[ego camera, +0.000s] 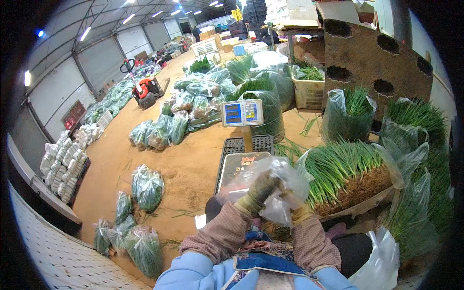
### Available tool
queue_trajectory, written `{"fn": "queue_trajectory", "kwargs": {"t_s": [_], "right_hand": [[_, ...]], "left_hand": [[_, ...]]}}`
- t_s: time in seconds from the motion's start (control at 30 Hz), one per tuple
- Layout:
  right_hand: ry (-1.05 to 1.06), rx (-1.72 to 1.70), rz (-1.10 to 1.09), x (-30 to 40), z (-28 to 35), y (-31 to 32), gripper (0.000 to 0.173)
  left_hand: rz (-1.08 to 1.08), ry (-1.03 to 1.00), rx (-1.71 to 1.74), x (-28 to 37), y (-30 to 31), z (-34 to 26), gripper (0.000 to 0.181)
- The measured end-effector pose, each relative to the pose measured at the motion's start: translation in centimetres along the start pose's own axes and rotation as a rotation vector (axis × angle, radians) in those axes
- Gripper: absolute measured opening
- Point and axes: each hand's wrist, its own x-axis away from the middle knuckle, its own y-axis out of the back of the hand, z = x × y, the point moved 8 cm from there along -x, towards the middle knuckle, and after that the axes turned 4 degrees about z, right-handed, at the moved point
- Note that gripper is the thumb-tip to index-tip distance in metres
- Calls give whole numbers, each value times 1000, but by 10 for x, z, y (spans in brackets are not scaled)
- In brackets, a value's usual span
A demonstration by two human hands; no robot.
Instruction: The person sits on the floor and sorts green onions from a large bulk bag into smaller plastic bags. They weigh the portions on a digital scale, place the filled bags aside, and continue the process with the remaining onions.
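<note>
My left hand (261, 190), in a worn work glove, is closed on a clear plastic bag (282, 210) in front of my chest. On the bag's right side, my right hand (294, 206), also gloved, grips it, its fingers partly hidden by the blurred plastic. Under and beyond the bag is a platform scale (235, 166), with its display (242, 113) on a post, standing on a black plastic crate (266, 141). To the right lies a large heap of green onions (344, 174), roots toward me, in an opened plastic sack.
Bagged green onions (148, 186) lie on the floor at left, with more piled ahead (199, 98). Upright sacks of green onions (349, 112) stand at right. Plastic bags (378, 261) hang by my right leg. A red pallet truck (145, 90) is farther off.
</note>
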Motion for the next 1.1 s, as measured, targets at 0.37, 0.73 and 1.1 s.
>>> {"fn": "queue_trajectory", "kwargs": {"t_s": [0.37,0.73,1.1], "right_hand": [[-644,89,-214,112,-120,23,26],[-342,9,-277,-5,18,79,28],[-217,808,91,-20,-30,66,38]], "left_hand": [[-157,-19,838,41,92,-44,22],[-384,-142,-660,51,83,23,85],[-509,11,-809,2,211,102,31]]}}
